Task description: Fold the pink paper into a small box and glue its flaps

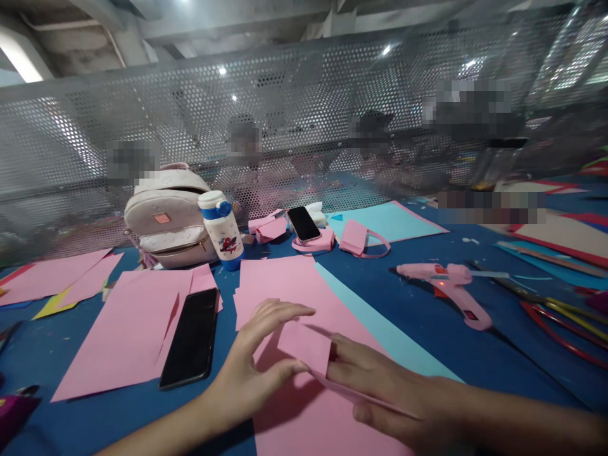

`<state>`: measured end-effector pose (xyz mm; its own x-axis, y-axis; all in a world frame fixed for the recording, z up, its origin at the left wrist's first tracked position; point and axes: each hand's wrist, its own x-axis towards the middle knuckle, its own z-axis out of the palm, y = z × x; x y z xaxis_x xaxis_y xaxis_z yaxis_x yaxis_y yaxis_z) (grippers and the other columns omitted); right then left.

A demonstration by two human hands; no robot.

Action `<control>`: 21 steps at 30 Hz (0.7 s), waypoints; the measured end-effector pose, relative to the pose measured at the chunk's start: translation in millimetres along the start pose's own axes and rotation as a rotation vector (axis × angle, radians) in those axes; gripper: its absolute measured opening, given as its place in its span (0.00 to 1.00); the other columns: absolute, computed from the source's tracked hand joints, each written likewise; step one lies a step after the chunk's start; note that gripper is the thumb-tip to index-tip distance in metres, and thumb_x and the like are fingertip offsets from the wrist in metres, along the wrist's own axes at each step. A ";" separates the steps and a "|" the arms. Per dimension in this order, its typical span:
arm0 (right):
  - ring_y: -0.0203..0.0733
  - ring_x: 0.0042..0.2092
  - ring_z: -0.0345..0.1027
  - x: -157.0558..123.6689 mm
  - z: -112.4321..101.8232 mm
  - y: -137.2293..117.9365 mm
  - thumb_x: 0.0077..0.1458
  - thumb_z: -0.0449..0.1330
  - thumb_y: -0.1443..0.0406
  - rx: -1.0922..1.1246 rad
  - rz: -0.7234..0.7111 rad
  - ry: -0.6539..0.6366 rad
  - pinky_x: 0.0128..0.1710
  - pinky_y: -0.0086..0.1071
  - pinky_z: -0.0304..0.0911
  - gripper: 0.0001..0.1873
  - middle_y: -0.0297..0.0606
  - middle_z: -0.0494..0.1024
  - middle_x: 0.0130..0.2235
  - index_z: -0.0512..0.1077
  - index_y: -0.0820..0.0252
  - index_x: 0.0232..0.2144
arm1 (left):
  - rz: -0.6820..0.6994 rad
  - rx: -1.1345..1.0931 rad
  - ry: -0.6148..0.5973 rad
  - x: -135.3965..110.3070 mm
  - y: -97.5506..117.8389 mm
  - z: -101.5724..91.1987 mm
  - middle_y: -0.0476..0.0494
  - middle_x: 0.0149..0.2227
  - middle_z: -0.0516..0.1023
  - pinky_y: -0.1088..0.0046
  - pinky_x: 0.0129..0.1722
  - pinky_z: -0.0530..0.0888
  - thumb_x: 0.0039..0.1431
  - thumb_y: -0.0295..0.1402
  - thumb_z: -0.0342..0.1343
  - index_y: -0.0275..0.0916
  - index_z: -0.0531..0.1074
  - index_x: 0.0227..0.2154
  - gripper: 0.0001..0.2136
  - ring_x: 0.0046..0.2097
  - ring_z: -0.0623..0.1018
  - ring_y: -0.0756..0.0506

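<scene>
Step likely folding: right hand (384, 383) pinches pink strip (306, 345), left hand (259, 354) curves around, unclosed; next needs careful alignment.

Lettering in the scene: none can be read.
The pink label (162, 218) on the bag (156, 199), far left, is too small to decipher; the bottle (219, 223) just to its right bears a printed figure (228, 244).
</scene>
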<state>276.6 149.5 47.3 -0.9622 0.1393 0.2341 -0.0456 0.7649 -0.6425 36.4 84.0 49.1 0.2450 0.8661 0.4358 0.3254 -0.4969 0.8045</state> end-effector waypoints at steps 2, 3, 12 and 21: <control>0.51 0.72 0.40 -0.3 -0.3 -0.2 0.68 0.48 0.58 -0.004 0.016 -0.012 0.69 0.46 0.45 0.32 0.46 0.48 0.72 0.51 0.60 0.71 | -0.005 -0.018 -0.002 0.6 0.3 -0.4 0.40 0.56 0.76 0.56 0.63 0.62 0.61 0.49 0.60 0.46 0.72 0.56 0.23 0.59 0.72 0.37; 0.51 0.73 0.39 -0.8 -0.2 0.3 0.69 0.47 0.58 -0.005 0.030 -0.018 0.69 0.47 0.44 0.32 0.46 0.49 0.72 0.50 0.60 0.71 | -0.012 -0.030 -0.001 1.1 0.5 -0.7 0.40 0.56 0.76 0.57 0.62 0.64 0.61 0.49 0.60 0.46 0.72 0.56 0.23 0.59 0.72 0.37; 0.50 0.71 0.42 -6.2 1.7 4.3 0.72 0.39 0.54 0.094 0.144 0.034 0.69 0.51 0.44 0.30 0.44 0.51 0.72 0.51 0.55 0.71 | -0.120 -0.094 0.010 3.0 -3.0 -0.6 0.45 0.57 0.75 0.64 0.62 0.65 0.64 0.42 0.60 0.48 0.71 0.55 0.19 0.61 0.71 0.41; 0.49 0.65 0.54 -5.4 0.1 4.6 0.71 0.38 0.50 0.159 0.129 0.060 0.65 0.47 0.51 0.31 0.46 0.61 0.67 0.54 0.55 0.70 | -0.042 -0.084 0.016 3.7 -4.5 -2.9 0.44 0.55 0.77 0.63 0.60 0.66 0.64 0.41 0.60 0.47 0.71 0.56 0.18 0.58 0.73 0.41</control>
<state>281.6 152.2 43.0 -0.9454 0.2701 0.1825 0.0302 0.6300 -0.7760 33.2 89.6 48.3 0.2183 0.8870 0.4069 0.2567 -0.4545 0.8530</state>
